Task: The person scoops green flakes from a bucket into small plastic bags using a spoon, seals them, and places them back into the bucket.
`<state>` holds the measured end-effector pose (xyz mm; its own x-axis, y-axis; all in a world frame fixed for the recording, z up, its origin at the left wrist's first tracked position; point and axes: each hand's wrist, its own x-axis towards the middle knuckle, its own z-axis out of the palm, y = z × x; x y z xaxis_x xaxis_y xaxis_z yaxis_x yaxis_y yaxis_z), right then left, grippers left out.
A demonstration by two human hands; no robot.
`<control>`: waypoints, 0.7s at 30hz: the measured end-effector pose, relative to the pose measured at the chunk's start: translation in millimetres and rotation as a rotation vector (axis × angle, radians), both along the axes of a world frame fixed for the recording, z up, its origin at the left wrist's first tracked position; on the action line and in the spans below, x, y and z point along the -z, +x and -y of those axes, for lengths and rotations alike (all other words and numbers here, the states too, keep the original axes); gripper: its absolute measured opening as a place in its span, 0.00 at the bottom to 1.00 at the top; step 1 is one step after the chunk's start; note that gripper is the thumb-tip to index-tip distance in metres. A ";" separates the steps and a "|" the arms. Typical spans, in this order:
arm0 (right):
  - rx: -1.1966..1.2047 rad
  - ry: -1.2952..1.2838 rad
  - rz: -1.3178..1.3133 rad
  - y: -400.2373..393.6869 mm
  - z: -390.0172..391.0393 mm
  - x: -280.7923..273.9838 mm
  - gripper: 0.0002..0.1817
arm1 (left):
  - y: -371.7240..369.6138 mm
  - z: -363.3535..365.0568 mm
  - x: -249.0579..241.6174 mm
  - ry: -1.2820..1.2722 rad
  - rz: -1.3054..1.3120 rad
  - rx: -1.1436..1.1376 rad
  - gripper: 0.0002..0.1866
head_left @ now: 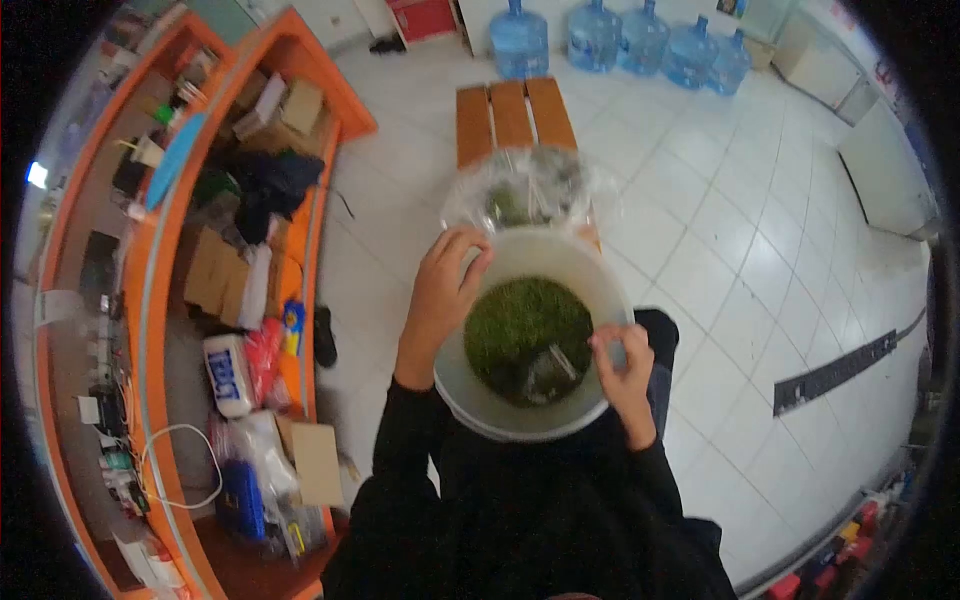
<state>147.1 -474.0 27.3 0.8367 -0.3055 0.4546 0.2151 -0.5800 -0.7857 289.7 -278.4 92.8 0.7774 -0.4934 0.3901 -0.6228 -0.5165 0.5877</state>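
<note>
A whitish bucket (470, 398) sits close against my lap, partly filled with fine dark-green plant bits (527, 318). Among the greens lies a small clear plastic piece (552, 374) with a pale strip on it. My left hand (445, 288) is at the bucket's left rim, thumb and fingers apart and nothing seen between them. Over the right rim, my right hand (624, 370) has its thumb and fingertips drawn together in a pinch; I cannot tell what is in it. Just beyond the bucket, a clear plastic bag (580, 190) holds more greens.
An orange-brown slatted stool (512, 110) stands under and behind the bag. On the left are orange shelves (300, 60) full of boxes, bags and a white bottle (229, 375). Several blue water jugs (593, 38) line the back. A dark strip (835, 372) lies on the tiled floor.
</note>
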 end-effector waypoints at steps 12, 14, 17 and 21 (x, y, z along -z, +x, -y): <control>0.024 0.074 0.004 -5.1 -4.5 5.3 0.03 | -66.2 82.0 169.8 1.005 -0.117 0.786 0.05; 0.023 0.096 -0.012 -7.2 -3.6 6.3 0.03 | -68.9 82.4 178.6 0.903 -0.104 0.736 0.04; 0.045 0.111 -0.005 -5.9 -4.7 7.4 0.04 | -64.4 77.7 165.2 0.748 0.116 0.713 0.04; 0.046 0.092 -0.054 -7.0 -2.8 11.8 0.06 | -62.4 69.6 103.3 0.616 -0.121 0.587 0.05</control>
<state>140.1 -471.2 15.5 0.8435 -0.3822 0.3773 0.1460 -0.5129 -0.8459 227.3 -347.9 -10.5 0.3488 -0.9254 -0.1486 -0.8400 -0.3790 0.3884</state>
